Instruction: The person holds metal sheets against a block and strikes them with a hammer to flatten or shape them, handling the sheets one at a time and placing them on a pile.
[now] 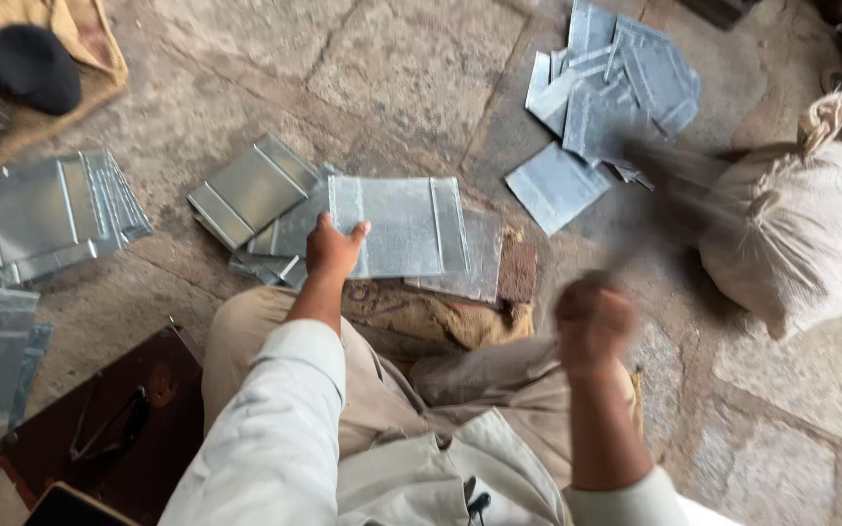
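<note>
Left hand (333, 245) pins a folded metal sheet (401, 226) flat on the stone floor (411, 68), fingers spread over its left edge. Right hand (592, 321) is fisted around a blurred tool handle (655, 209), raised beside a tied sack (796, 234).

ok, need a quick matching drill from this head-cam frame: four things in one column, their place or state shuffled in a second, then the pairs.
Things:
1. flat metal sheet
2. right hand
3. tied cloth sack
4. black cap

Place or state:
A. on burlap in the top left corner
B. held down by the left hand at its near left edge
C. motion-blurred, fist closed on a blurred handle
D. sitting on the stone floor at the right, neck knotted

Pairs: 1-B, 2-C, 3-D, 4-A
</note>
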